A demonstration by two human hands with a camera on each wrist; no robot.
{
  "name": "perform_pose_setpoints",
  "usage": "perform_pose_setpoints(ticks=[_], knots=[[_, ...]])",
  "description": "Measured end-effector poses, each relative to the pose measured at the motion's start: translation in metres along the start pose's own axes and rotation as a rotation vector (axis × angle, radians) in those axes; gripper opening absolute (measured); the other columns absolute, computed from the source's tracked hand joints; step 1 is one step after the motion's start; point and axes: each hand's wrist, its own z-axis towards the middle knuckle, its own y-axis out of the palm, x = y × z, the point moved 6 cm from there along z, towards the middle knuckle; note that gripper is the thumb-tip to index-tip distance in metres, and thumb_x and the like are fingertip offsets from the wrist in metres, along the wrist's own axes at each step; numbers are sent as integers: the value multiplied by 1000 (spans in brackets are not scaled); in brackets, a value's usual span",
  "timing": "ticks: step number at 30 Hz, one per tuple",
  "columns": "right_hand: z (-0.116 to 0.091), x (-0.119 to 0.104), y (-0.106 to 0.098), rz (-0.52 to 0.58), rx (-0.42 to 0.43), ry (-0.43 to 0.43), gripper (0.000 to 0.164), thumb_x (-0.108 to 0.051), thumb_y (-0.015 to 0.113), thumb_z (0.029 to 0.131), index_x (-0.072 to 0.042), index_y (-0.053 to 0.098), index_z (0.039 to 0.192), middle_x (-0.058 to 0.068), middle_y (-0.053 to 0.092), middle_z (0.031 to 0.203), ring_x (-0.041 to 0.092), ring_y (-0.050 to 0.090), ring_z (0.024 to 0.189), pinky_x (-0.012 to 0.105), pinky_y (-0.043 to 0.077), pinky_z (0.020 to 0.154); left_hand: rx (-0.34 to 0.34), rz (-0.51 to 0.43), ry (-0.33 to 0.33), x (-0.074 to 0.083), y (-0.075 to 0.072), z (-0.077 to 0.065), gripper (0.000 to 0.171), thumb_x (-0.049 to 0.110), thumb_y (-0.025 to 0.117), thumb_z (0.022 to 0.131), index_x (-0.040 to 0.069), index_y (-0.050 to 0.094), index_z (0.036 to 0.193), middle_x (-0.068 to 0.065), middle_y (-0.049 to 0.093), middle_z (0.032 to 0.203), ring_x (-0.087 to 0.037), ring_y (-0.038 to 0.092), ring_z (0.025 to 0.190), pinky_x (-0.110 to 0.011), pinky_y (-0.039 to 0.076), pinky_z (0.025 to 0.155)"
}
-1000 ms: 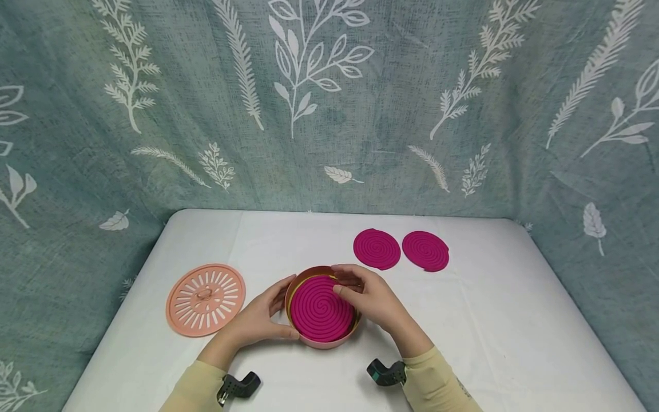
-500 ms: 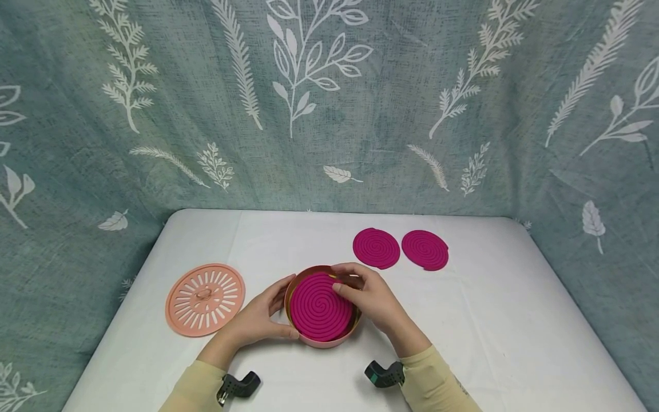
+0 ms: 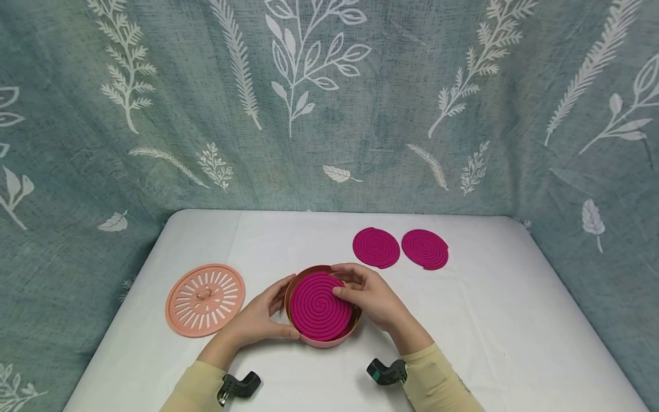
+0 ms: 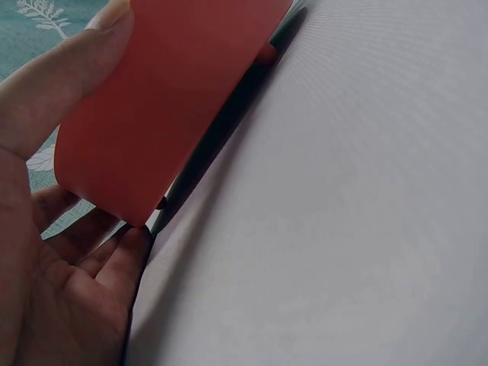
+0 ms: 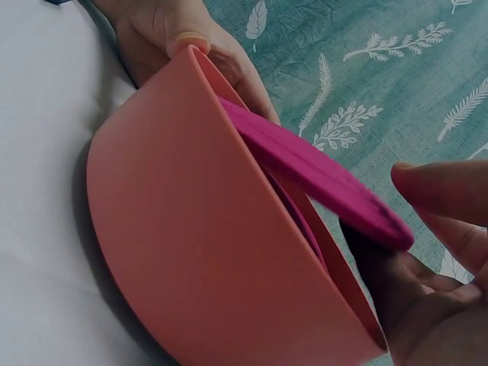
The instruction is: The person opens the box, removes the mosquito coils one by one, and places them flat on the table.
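A magenta mosquito coil [image 3: 320,306] lies tilted in the mouth of a round coral mosquito coil holder [image 3: 323,344]. My left hand [image 3: 259,317] grips the holder's left side, thumb at the near rim and fingers round the far side. At the right edge, my right hand [image 3: 373,294] holds the raised coil. The right wrist view shows fingertips [image 5: 374,244] under that edge and the thumb above it, with a small gap seen from there. Deeper in the holder [image 5: 191,206], more magenta shows beneath the tilted coil.
A slotted coral lid [image 3: 205,300] with a small central loop lies left of the holder. Two more magenta coils, a left one [image 3: 376,248] and a right one [image 3: 425,249], lie flat at the back right. A leaf-patterned curtain [image 3: 329,114] hangs behind the white table [image 3: 515,320].
The coil's right side has risen a little, and it sits slightly higher and tilted in the holder. My right thumb has moved slightly over its edge. My left hand has stayed in place.
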Motion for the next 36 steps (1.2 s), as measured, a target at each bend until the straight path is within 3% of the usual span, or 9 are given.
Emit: perform_pose_setpoints(ticks=[4, 8, 12, 16, 21, 26, 36], knots=[[-1, 1, 2, 19, -28, 29, 49, -5, 70, 91, -6, 56, 138, 15, 60, 131, 26, 63, 112, 35, 59, 88, 3, 6, -9, 2, 1, 0, 118, 36, 96, 60, 27, 27, 156, 5, 33, 156, -13, 31, 143, -22, 31, 113], [-2, 2, 1, -41, -45, 48, 49, -8, 70, 92, -7, 56, 139, 12, 61, 132, 24, 61, 116, 32, 59, 87, 4, 4, -6, 3, 1, 0, 117, 35, 96, 61, 29, 28, 156, 5, 33, 156, -14, 31, 142, -23, 31, 114], [-3, 3, -1, -97, -49, 66, 46, -9, 69, 93, -5, 58, 138, 15, 61, 130, 22, 66, 106, 32, 61, 82, 3, 6, -4, 2, 0, -1, 117, 34, 96, 61, 29, 28, 156, 5, 33, 156, -13, 31, 142, -24, 31, 114], [-5, 3, -2, -89, -61, 94, 45, -7, 67, 94, -4, 57, 138, 18, 63, 125, 22, 69, 90, 36, 63, 76, -1, 4, 4, 2, 0, -1, 117, 35, 96, 61, 27, 28, 156, 4, 32, 157, -14, 31, 143, -24, 32, 114], [-5, 4, -4, -81, -64, 107, 45, -4, 67, 93, -5, 58, 137, 16, 67, 115, 20, 69, 83, 36, 63, 72, 4, 5, 5, 2, 1, 0, 118, 36, 97, 60, 28, 28, 156, 5, 33, 156, -14, 32, 143, -23, 33, 113], [-4, 6, -5, -72, -63, 103, 45, -4, 69, 93, -5, 59, 136, 14, 68, 111, 19, 69, 81, 36, 63, 70, 7, 8, 9, 2, 0, 0, 118, 36, 97, 59, 26, 29, 156, 5, 33, 156, -15, 32, 142, -23, 33, 113], [-3, 5, -9, -62, -30, 95, 45, -6, 69, 93, -8, 60, 137, 16, 63, 122, 19, 69, 82, 36, 64, 70, -7, -8, 9, 2, 0, 0, 116, 32, 96, 62, 28, 28, 156, 5, 31, 157, -11, 29, 143, -22, 31, 114]])
